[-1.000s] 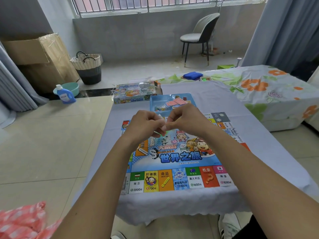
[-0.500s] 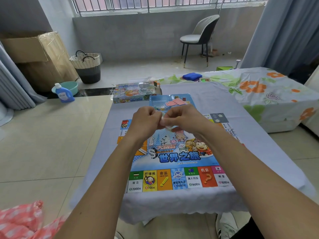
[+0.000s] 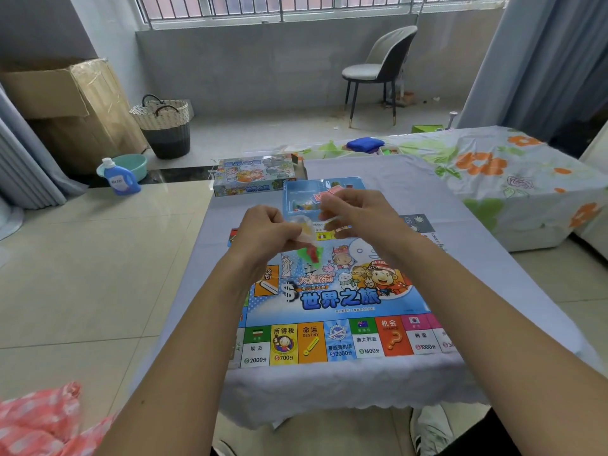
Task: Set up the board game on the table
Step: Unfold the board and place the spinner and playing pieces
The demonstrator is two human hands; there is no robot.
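Note:
The colourful game board (image 3: 335, 301) lies flat on the table with the pale cloth (image 3: 411, 199). Above the board's far half, my left hand (image 3: 263, 233) and my right hand (image 3: 352, 212) each pinch one side of a small clear plastic bag (image 3: 304, 236). Red and green game pieces (image 3: 311, 253) show through the bag's lower end. Behind my hands sits the blue plastic tray (image 3: 324, 192) with cards and small pieces. The game box (image 3: 256, 174) stands at the table's far left corner.
A flower-patterned bed (image 3: 503, 179) adjoins the table on the right, with a blue cloth (image 3: 363, 143) on it. On the floor to the left are a detergent bottle (image 3: 119, 177), a basin, a woven basket (image 3: 164, 126) and a cardboard box (image 3: 65, 103). A chair (image 3: 378, 70) stands by the window.
My hands have moved apart, pulling on the small bag, which now shows stretched between them with the pieces visible. Before, my fingers were bunched together over it.

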